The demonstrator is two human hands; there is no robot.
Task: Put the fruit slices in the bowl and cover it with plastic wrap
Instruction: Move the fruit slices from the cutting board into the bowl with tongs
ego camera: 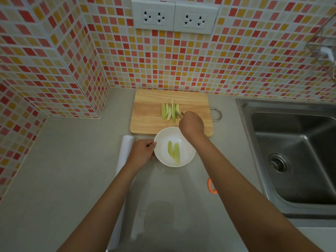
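Transfer step, partly done. The left hand (pixel 143 151) gripped the rim of the bowl (pixel 164 157), which held two fruit slices (pixel 174 151). Beyond, the right hand (pixel 190 123), fingers curled, pinched one of the remaining slices (pixel 170 111) on the cutting board (pixel 145 122); next it probably needed lifting and carrying to the bowl.

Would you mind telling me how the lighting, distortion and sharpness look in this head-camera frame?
Head view: wide-angle bending curves the tiled wall and sink edges; lighting soft and dim, with a faint sheen on the counter; the bowl is slightly overexposed; the right hand looks a little soft.
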